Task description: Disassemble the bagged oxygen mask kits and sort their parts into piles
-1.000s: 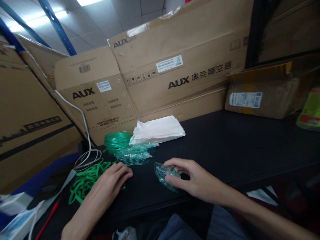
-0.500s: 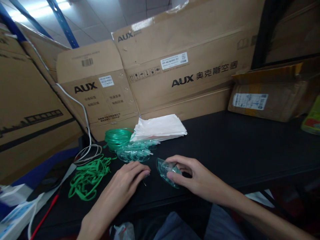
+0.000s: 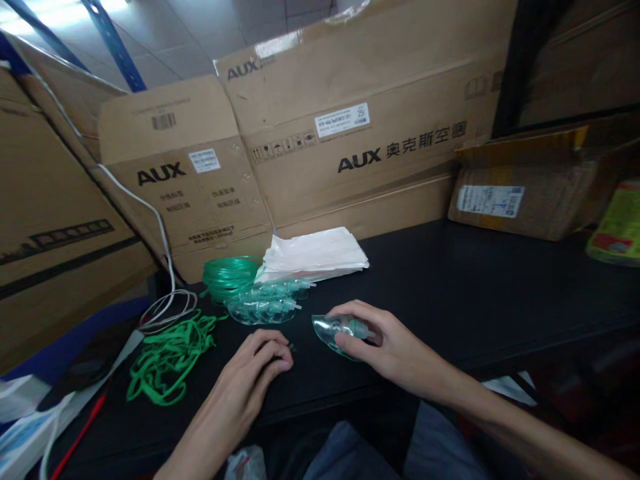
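My right hand (image 3: 367,333) is closed round a clear green oxygen mask (image 3: 327,330), held just above the black table (image 3: 410,287) with its pale connector under my fingers. My left hand (image 3: 263,360) rests to the left of it, fingers curled together; a tiny dark piece shows at the fingertips, too small to name. Beyond the left hand lie several similar masks (image 3: 263,310) nested in rows. Behind them sits a coil of green tubing (image 3: 230,277). A tangle of green elastic straps (image 3: 173,360) lies to the left of my left hand.
A stack of white plastic bags (image 3: 315,253) lies behind the masks. Large cardboard panels (image 3: 310,180) wall off the back, and a cardboard box (image 3: 505,200) stands at the right. White cables (image 3: 167,233) and a power strip (image 3: 30,433) run along the left.
The mask in my right hand has turned, so its connector now points right toward my palm. My left hand has shifted slightly left and down, and the whole view has moved a little.
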`<state>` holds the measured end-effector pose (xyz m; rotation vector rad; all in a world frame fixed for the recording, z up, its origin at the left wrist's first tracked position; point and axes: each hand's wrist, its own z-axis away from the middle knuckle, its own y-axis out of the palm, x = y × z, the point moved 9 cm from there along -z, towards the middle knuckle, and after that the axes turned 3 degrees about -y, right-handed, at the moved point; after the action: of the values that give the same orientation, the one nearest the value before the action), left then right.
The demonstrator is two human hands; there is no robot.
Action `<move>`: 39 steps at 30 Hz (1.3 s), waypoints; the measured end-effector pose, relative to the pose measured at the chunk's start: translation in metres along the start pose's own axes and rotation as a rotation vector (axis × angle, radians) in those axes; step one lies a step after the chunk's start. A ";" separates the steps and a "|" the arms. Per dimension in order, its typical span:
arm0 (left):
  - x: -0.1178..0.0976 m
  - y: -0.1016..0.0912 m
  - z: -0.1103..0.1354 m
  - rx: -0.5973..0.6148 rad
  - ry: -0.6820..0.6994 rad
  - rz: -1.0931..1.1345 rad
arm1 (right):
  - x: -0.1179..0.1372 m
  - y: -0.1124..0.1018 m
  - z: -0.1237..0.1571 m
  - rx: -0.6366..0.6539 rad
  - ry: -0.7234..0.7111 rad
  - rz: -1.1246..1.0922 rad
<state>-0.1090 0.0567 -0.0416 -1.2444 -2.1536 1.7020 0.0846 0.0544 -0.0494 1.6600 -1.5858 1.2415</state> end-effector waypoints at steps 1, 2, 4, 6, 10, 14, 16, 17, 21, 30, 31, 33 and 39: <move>-0.002 -0.002 -0.001 -0.033 0.003 0.016 | -0.001 0.000 0.000 0.003 0.013 -0.011; -0.005 -0.005 -0.002 -0.071 0.004 0.033 | -0.003 0.001 0.000 0.010 0.030 -0.023; -0.011 -0.012 -0.003 -0.145 0.003 0.066 | -0.007 0.003 0.000 0.026 0.067 -0.051; -0.019 -0.017 -0.006 -0.199 0.006 0.098 | -0.011 0.005 -0.001 0.039 0.095 -0.058; -0.033 -0.011 -0.014 -0.213 0.036 0.153 | -0.010 0.008 -0.001 0.067 0.098 -0.017; -0.040 0.002 -0.017 -0.164 0.059 0.166 | -0.005 0.010 0.001 0.103 0.082 0.017; -0.041 0.002 -0.015 -0.183 0.071 0.173 | -0.003 0.010 0.002 0.118 0.073 0.022; -0.041 0.001 -0.014 -0.199 0.076 0.177 | -0.002 0.011 0.002 0.122 0.071 0.022; -0.040 -0.002 -0.010 -0.232 0.083 0.196 | -0.002 0.012 0.001 0.135 0.072 0.007; -0.040 0.000 -0.011 -0.216 0.108 0.189 | 0.004 0.016 0.003 0.179 0.020 0.049; -0.040 0.000 -0.011 -0.217 0.107 0.190 | 0.004 0.017 0.003 0.188 0.017 0.054; -0.039 -0.001 -0.011 -0.213 0.098 0.195 | 0.004 0.018 0.004 0.212 0.017 0.058; -0.037 0.000 -0.011 -0.196 0.064 0.204 | 0.003 0.019 0.005 0.241 0.045 0.067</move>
<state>-0.0789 0.0401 -0.0237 -1.5960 -2.2688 1.5240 0.0679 0.0451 -0.0533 1.7209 -1.5246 1.5449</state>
